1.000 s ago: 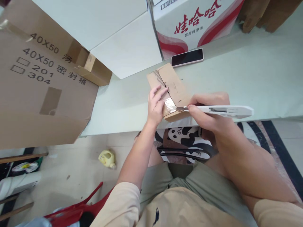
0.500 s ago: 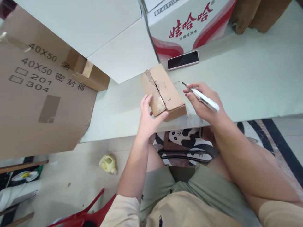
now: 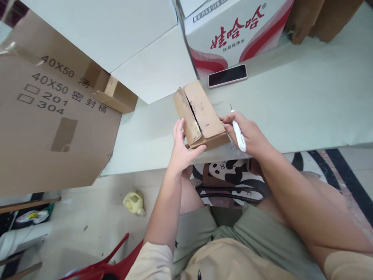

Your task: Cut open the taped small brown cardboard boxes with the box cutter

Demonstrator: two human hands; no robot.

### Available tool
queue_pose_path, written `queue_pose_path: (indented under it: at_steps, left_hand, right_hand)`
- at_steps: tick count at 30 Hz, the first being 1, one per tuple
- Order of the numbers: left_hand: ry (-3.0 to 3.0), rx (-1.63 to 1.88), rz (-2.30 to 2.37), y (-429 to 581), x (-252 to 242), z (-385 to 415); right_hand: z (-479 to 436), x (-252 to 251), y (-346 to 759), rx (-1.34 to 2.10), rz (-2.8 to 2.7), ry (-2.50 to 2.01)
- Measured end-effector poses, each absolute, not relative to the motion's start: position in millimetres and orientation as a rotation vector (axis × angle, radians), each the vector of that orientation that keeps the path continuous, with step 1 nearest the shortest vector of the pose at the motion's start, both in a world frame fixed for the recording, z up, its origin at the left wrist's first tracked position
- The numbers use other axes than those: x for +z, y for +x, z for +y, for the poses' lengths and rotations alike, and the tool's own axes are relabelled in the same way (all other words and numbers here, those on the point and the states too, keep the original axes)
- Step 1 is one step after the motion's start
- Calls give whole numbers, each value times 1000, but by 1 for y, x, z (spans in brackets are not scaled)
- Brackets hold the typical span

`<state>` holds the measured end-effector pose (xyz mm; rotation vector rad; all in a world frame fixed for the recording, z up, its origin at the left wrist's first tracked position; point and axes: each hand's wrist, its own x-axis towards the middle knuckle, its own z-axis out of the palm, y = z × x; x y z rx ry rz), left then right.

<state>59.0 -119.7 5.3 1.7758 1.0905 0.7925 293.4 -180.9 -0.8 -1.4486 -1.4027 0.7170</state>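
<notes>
A small brown cardboard box lies on the pale table, its top split along a dark slit between the flaps. My left hand grips the box's near left corner, fingers along the left side and thumb on the front face. In my right hand is a white utility knife, its thin blade pointing away from me. My right fingertips are at the box's right side and seem to touch it. The blade stands to the right of the box, apart from the slit.
Behind the box lies a phone, in front of a white-and-red carton. A white box and a large brown carton stand to the left. A yellow jug is on the floor. The table's near edge runs close to me.
My right hand has moved left to the box's right side, and the utility knife has turned more upright in the view. My left hand keeps its grip on the box.
</notes>
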Motion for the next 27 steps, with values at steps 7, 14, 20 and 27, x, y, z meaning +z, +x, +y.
queue_pose_path:
  at_steps: [7,14,20,27]
  left_hand:
    - [1535,817,1045,66,17,-123]
    - [1589,1005,1344,76,20,-118]
    - [911,1240,1486,62,5,-97]
    - [729,1264,1357,52,-17,-102]
  right_hand:
    - [-179,-7,293,719,-1391,-1454]
    - [-181,-5,293,740,-1427,-1455]
    - [-180,-8,298,716,-1232,-1445]
    - [-180,-11,294,886,-1276,-1342]
